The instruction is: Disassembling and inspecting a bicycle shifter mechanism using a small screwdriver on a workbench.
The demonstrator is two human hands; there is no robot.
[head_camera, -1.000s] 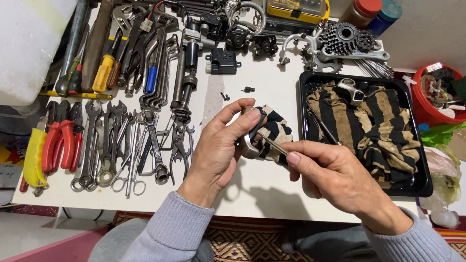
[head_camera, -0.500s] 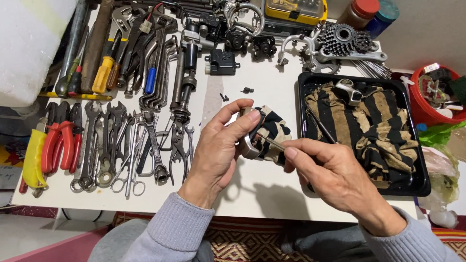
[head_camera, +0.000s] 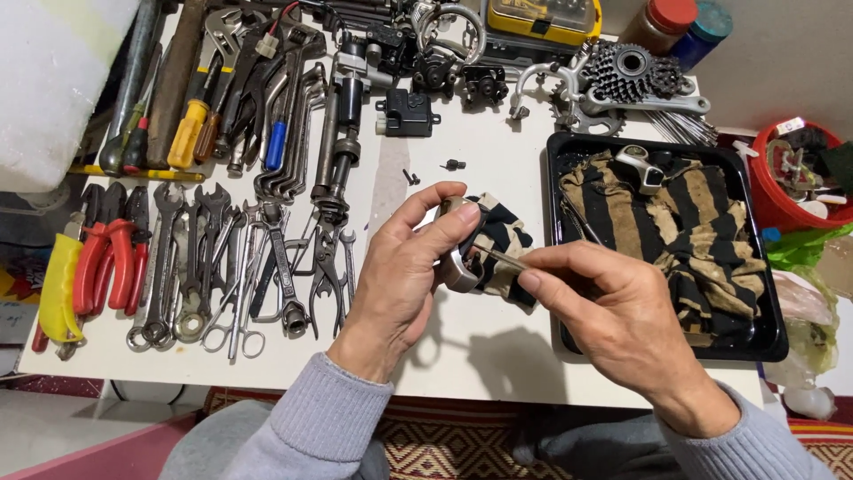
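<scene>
At the far left of the white table (head_camera: 498,356) lie pliers with red handles (head_camera: 107,258), then a row of wrenches (head_camera: 204,258) and small pliers, all well apart from the hands.

The left hand (head_camera: 400,276) is above the middle of the table. Its fingers (head_camera: 444,233) are curled around a small silver metal part (head_camera: 458,265), the thumb on the top and the other fingers pressing from the side, so the part is clamped between them. A piece of striped black and tan cloth (head_camera: 506,236) lies just behind the part and touches it.

I judge the part to be stiff, solid metal, rather heavy for how small it is, and its polished curved face may be slippery, more so if there is grease on it. The best place to hold it seems to be its flat sides, where the left hand already takes it, not the rounded edge.

The right hand (head_camera: 613,311) is just beside it. Its thumb and forefinger are pressed together, pinching a thin metal tool (head_camera: 498,259) whose tip reaches into the part. The tool looks light and stiff, and it is thin enough to roll, so a firm pinch close to the tip gives more control.

Further right stands a black tray (head_camera: 773,338) with more striped cloth and 1 silver piece (head_camera: 641,164) in it.
</scene>
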